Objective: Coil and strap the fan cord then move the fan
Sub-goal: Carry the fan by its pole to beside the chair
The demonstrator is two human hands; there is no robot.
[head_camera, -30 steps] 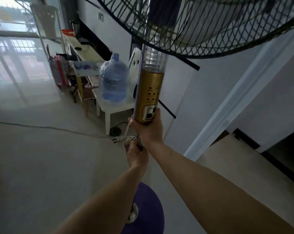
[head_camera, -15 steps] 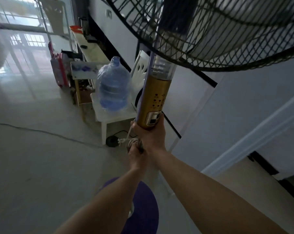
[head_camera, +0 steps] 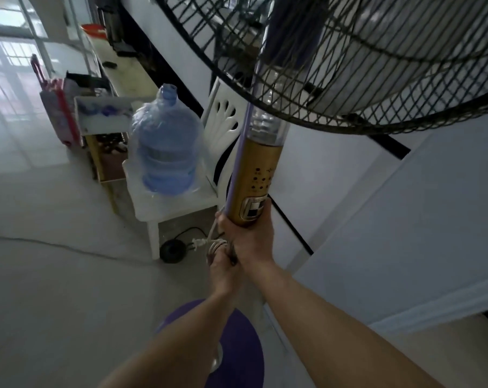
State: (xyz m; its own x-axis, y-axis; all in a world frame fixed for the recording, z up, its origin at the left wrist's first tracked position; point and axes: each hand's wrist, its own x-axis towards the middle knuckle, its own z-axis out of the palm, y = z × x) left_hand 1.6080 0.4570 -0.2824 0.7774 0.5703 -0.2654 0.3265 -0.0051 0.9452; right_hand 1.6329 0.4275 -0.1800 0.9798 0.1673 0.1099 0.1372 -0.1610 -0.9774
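Note:
A standing fan fills the view: black wire cage point(head_camera: 363, 65) at the top, gold control column point(head_camera: 258, 175) below it, round purple base point(head_camera: 237, 348) at the bottom. My right hand point(head_camera: 251, 239) grips the lower end of the gold column. Just beneath it, my left hand point(head_camera: 223, 271) is closed around the thin pole. The white cord point(head_camera: 213, 243) sits coiled at the pole above my left hand, its plug sticking out to the left.
A white plastic chair point(head_camera: 175, 203) carrying a large blue water bottle point(head_camera: 165, 152) stands close ahead, left of the fan. A black cable point(head_camera: 55, 246) runs across the tiled floor to a round black object point(head_camera: 172, 249) under the chair. White wall panels rise at right.
The chair and bottle have come nearer and the view has swung left; the fan stays in both hands, held the same way.

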